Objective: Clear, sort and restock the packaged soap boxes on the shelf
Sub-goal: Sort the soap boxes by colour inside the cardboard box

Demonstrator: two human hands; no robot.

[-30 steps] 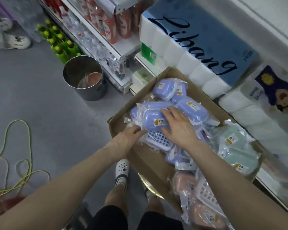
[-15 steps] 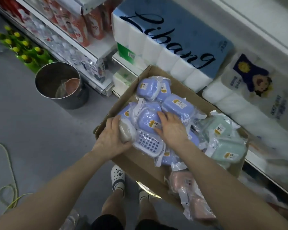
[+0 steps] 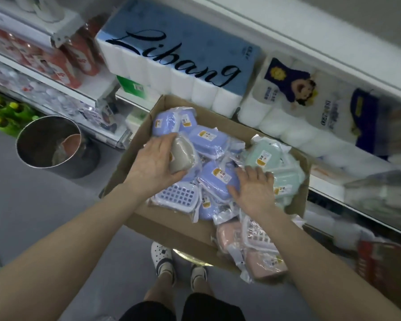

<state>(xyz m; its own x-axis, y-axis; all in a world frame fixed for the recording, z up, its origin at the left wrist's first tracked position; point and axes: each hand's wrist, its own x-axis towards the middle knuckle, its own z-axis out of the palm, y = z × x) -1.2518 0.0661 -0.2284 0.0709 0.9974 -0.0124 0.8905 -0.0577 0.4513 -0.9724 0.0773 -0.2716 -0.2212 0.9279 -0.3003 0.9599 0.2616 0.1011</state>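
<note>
Bagged soap boxes (image 3: 214, 177) heaped in carton (image 3: 171, 225)

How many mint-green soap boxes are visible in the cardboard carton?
2. The far mint-green soap box lies by the right wall of the carton; the near mint-green soap box lies just before it, beside the right hand. Others may be hidden underneath.

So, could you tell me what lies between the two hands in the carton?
In the head view, a lilac bagged soap box lies between the left hand, which grips a beige soap box, and the flat right hand.
</note>
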